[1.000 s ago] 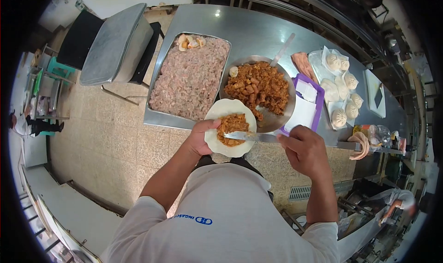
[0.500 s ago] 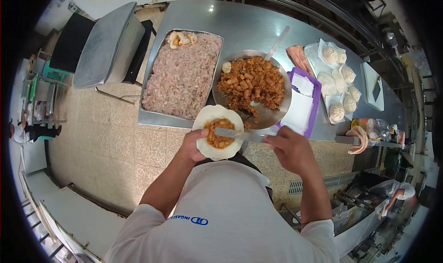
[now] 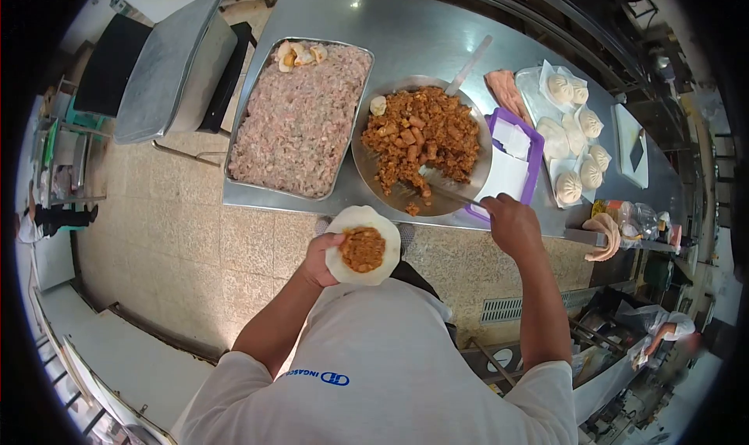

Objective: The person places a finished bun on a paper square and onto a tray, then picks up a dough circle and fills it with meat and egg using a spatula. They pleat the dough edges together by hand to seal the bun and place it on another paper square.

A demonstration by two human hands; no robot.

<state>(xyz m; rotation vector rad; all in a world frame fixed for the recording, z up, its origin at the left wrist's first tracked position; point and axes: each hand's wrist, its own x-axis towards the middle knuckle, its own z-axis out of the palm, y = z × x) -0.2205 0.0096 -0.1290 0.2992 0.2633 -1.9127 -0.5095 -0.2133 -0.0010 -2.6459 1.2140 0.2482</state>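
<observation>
While the left hand (image 3: 320,259) supports filled dough (image 3: 363,250), the right hand (image 3: 512,225) grips a spatula (image 3: 454,196).

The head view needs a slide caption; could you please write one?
Left hand holds a filled dough round; right hand holds a flat tool at the bowl of brown filling.

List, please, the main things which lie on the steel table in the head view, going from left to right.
Pink minced meat → brown chunky filling → purple-rimmed tray → pleated buns → white cutting board.
</observation>
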